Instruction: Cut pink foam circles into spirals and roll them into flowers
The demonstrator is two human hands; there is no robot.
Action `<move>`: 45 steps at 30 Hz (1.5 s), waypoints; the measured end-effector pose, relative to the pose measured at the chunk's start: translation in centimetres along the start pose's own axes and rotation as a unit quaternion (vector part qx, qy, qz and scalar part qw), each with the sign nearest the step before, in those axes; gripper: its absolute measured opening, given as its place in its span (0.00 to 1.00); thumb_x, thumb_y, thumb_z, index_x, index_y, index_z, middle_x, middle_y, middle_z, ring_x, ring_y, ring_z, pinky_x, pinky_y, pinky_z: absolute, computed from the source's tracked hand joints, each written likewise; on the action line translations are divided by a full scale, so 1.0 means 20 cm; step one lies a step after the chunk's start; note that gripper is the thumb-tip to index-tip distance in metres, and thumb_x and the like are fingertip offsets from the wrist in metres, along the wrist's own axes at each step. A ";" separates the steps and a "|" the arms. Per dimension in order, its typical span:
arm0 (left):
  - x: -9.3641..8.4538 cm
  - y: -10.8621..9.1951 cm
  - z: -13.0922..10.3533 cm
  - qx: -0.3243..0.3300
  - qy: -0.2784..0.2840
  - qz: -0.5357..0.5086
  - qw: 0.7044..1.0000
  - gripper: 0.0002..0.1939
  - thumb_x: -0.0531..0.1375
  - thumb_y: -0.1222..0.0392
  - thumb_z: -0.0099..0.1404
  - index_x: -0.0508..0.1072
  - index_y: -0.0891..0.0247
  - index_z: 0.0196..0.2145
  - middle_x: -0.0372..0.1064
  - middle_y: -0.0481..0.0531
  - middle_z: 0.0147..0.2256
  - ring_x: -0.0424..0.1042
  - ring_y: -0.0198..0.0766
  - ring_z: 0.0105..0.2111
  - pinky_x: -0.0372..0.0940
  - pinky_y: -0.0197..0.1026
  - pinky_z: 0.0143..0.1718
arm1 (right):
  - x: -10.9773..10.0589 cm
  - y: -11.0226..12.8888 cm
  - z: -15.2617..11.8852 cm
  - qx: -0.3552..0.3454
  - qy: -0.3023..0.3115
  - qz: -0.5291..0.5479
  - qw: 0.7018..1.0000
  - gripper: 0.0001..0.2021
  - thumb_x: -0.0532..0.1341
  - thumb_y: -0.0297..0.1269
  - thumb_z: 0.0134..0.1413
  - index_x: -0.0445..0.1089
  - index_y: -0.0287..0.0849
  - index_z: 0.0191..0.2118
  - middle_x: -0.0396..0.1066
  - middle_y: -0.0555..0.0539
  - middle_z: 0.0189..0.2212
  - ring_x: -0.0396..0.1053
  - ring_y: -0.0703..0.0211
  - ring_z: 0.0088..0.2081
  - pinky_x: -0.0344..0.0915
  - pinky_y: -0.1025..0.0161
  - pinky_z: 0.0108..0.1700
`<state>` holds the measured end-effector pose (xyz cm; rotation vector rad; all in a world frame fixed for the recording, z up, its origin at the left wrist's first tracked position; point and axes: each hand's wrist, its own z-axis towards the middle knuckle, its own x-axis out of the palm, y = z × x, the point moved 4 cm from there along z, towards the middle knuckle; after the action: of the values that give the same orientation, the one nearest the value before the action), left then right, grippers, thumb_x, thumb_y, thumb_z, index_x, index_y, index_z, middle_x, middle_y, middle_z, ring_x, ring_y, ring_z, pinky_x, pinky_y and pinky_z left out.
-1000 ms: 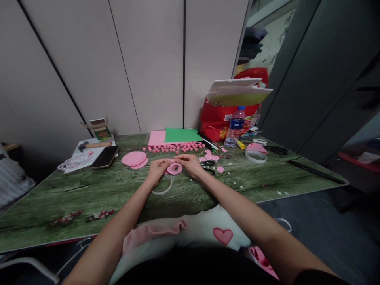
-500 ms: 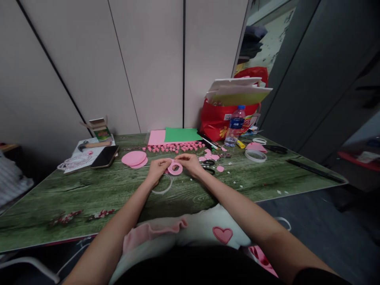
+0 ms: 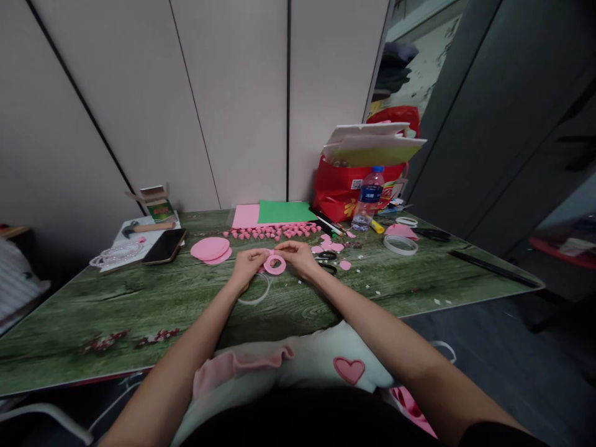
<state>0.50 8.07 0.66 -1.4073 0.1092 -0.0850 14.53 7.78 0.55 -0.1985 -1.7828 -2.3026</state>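
A pink ring (image 3: 274,265) that looks like paper hangs between my hands, just above the table. My left hand (image 3: 249,264) pinches its upper left side, with more pink material partly hidden behind the fingers. At the ring's top right, the fingertips of my right hand (image 3: 298,256) are pinched together on it. Below my left wrist a clear tape roll (image 3: 256,293) lies on the table, partly covered by the hand. Black-handled scissors (image 3: 327,255) rest just beyond my right hand, near pink paper scraps (image 3: 336,246).
Pink discs (image 3: 212,249) lie at left, near a phone (image 3: 164,246) and a hammer (image 3: 149,228). Several small pink pieces (image 3: 279,231) line up before a green sheet (image 3: 286,211). A water bottle (image 3: 369,198) stands by a red bag (image 3: 333,186). Another tape roll (image 3: 401,245) lies at right.
Almost nothing differs. Both hands keep their hold on the pink ring, which has shifted very slightly.
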 end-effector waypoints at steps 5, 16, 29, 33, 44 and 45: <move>0.00 0.00 0.00 0.000 0.013 -0.012 1.000 0.18 0.64 0.54 0.41 0.74 0.69 0.29 0.71 0.51 0.22 0.65 0.30 0.19 0.60 0.33 0.21 | 0.00 0.00 0.00 -0.013 -0.001 -0.002 1.000 0.13 0.67 0.38 0.25 0.70 0.38 0.23 0.70 0.50 0.21 0.65 0.65 0.23 0.62 0.66 0.30; 0.00 0.00 0.00 0.010 0.014 0.009 1.000 0.19 0.64 0.53 0.42 0.74 0.68 0.31 0.72 0.52 0.25 0.65 0.31 0.20 0.59 0.33 0.21 | 0.00 -0.01 0.01 0.001 0.013 0.012 1.000 0.14 0.66 0.39 0.27 0.72 0.39 0.27 0.72 0.48 0.25 0.67 0.63 0.27 0.63 0.63 0.35; 0.01 0.01 0.00 -0.001 0.034 -0.003 0.999 0.21 0.64 0.50 0.41 0.73 0.70 0.30 0.71 0.53 0.23 0.65 0.30 0.19 0.58 0.32 0.21 | -0.01 0.00 0.00 -0.016 -0.004 -0.008 1.000 0.13 0.66 0.39 0.28 0.72 0.39 0.26 0.72 0.49 0.25 0.66 0.64 0.26 0.62 0.64 0.34; 0.01 0.01 0.00 -0.002 0.026 0.007 1.000 0.20 0.64 0.51 0.41 0.74 0.69 0.31 0.71 0.52 0.23 0.64 0.31 0.19 0.58 0.32 0.20 | -0.01 -0.01 0.01 -0.012 0.016 0.005 1.000 0.14 0.65 0.40 0.28 0.72 0.40 0.27 0.73 0.48 0.27 0.68 0.62 0.29 0.63 0.62 0.37; 0.01 0.02 0.01 0.005 0.040 0.010 0.999 0.20 0.64 0.51 0.41 0.74 0.68 0.30 0.71 0.52 0.23 0.65 0.31 0.19 0.58 0.33 0.21 | -0.02 -0.01 0.00 -0.009 -0.012 0.000 1.000 0.12 0.67 0.37 0.25 0.70 0.39 0.23 0.70 0.51 0.21 0.65 0.64 0.23 0.62 0.65 0.31; 0.01 0.02 0.01 0.005 0.041 0.010 0.999 0.20 0.64 0.51 0.42 0.74 0.68 0.30 0.71 0.52 0.23 0.65 0.31 0.19 0.58 0.33 0.21 | -0.02 -0.01 0.00 -0.014 -0.012 -0.004 1.000 0.11 0.67 0.37 0.25 0.70 0.39 0.23 0.70 0.51 0.21 0.65 0.65 0.23 0.62 0.65 0.30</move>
<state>0.70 8.37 0.20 -1.3921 0.1900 -0.1272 14.89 7.92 0.25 -0.2255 -1.7656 -2.3411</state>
